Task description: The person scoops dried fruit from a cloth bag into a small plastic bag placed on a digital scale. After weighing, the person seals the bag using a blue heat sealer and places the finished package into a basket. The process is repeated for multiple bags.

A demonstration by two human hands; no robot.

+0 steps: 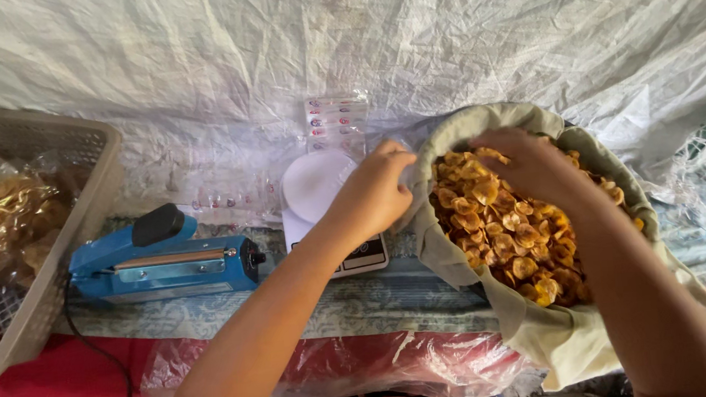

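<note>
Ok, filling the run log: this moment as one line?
left hand: at sack rim | right hand: in banana chips | cloth sack: open | scale: bare

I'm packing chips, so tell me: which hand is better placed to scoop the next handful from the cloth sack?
Probably the right hand: it is already down among the banana chips inside the cloth sack. The left hand is beside the sack's rim, over the white scale.

Patterned table point(378, 301), blue sealer point(165, 259), scale point(319, 193) (white), basket point(48, 164)
</note>
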